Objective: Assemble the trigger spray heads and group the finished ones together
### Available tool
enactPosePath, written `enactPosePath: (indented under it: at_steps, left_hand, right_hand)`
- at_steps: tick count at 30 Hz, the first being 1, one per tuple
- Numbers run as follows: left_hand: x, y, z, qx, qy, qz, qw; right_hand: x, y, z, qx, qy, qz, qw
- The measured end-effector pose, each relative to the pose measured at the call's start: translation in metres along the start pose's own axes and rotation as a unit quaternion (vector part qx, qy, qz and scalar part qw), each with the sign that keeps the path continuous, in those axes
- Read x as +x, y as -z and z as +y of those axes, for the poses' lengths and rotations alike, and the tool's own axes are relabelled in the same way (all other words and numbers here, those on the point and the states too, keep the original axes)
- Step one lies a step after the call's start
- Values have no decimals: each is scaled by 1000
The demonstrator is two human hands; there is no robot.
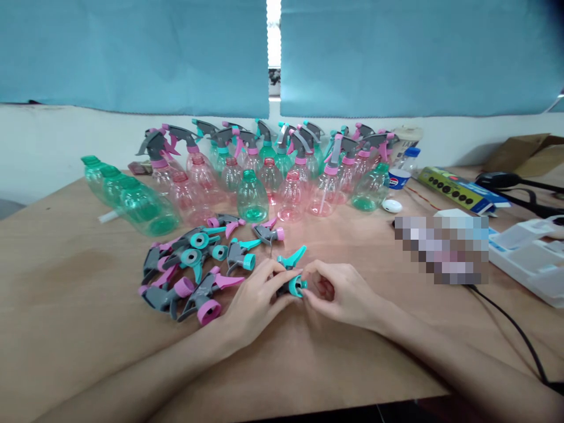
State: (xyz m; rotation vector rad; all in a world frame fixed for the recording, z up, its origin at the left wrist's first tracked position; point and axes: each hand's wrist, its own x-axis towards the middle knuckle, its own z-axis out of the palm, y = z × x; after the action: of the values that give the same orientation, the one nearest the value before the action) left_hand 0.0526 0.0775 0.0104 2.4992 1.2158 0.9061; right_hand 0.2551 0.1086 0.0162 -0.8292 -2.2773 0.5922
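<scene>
**Two-handed hold on one spray head (295, 286)**

The left hand (259, 294) is gripping it over the table (273, 370); the right hand (346, 294) is pinching its teal end. At least eight loose spray heads (203, 292) are lying nearby, three green bottles (141, 200) standing beyond.

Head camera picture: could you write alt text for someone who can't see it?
A person's left hand holds a grey-and-turquoise trigger spray head over a wooden table while the right hand touches its turquoise collar. Loose spray heads with pink or turquoise parts lie to the left; behind them are translucent pink and green bottles, many with fitted sprayers.
</scene>
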Motion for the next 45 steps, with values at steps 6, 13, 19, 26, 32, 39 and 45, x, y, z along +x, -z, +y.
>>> enactPosePath:
  at_steps: [6,13,19,26,32,39,45]
  left_hand:
    - [0,0,0,1,-3,-6,1000]
    - [0,1,-1,10,-8,2,1000]
    - [-1,1,0,6,-1,-10,1000]
    - [1,3,1,-18,61,25,998]
    - [2,4,4,-28,87,57,994]
    - [0,3,3,-53,89,45,994]
    - [2,4,6,-54,90,45,993]
  right_hand:
    - [-1,-4,0,-31,43,44,998]
    - [-4,-9,0,-43,55,93,993]
    - [-3,-6,-8,10,-11,84,996]
    - [-1,-4,2,116,-75,89,986]
    - [-1,-9,3,130,-79,2,988]
    - [-1,-9,1,99,-66,7,993]
    - [2,-5,3,27,-41,29,998]
